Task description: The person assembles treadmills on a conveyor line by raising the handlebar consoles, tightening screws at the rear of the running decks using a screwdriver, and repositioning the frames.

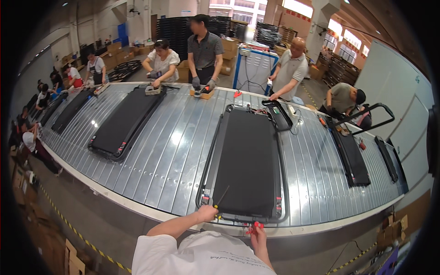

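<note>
A treadmill base (250,160) with a black belt lies flat on the metal-slat line right in front of me. At its near left corner my left hand (207,213) is closed around a screwdriver (222,196), whose long thin shaft slants up over the belt; bits of yellow handle show by my fingers. My right hand (260,234) grips a small red object (256,226) at the near edge of the base; its kind is not clear. Red-marked parts (278,201) sit at the near corners of the frame.
Across the line a person handles a black console frame (277,115) beside the far end. Another treadmill base (126,121) lies to the left, and one with an upright handlebar (373,117) to the right. Several people work along the far side. The line's pale rim (156,210) runs before me.
</note>
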Demonstrator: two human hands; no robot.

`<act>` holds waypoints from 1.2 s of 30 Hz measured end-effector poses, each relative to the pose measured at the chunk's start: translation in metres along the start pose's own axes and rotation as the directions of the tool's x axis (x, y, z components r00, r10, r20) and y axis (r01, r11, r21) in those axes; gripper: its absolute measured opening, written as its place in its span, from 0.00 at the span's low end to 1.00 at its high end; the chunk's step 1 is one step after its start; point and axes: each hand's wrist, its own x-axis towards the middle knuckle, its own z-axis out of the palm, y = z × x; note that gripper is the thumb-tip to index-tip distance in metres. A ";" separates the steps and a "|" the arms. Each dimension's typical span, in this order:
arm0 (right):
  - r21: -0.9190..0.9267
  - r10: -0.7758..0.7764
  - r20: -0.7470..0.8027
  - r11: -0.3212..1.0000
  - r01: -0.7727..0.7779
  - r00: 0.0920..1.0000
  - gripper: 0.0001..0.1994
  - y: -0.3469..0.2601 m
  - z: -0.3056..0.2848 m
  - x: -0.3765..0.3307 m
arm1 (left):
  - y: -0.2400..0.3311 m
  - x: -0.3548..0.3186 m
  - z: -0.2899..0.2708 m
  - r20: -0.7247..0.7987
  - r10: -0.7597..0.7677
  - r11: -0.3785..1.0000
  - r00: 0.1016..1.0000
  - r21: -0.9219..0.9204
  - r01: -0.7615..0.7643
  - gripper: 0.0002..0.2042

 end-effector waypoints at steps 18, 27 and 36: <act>-0.082 -0.379 0.591 0.850 0.520 0.712 0.13 -0.258 0.404 0.113 | 0.044 0.065 -0.488 -0.914 0.348 0.879 0.207 0.395 0.269 0.29; -0.151 -0.382 0.496 0.847 0.510 0.780 0.09 -0.251 0.441 0.160 | 0.056 0.065 -0.491 -0.918 0.312 0.904 0.247 0.366 0.220 0.30; 0.025 -0.364 0.527 0.910 0.414 0.768 0.10 -0.260 0.465 0.161 | 0.064 0.067 -0.488 -0.920 0.323 0.906 0.221 0.368 0.207 0.29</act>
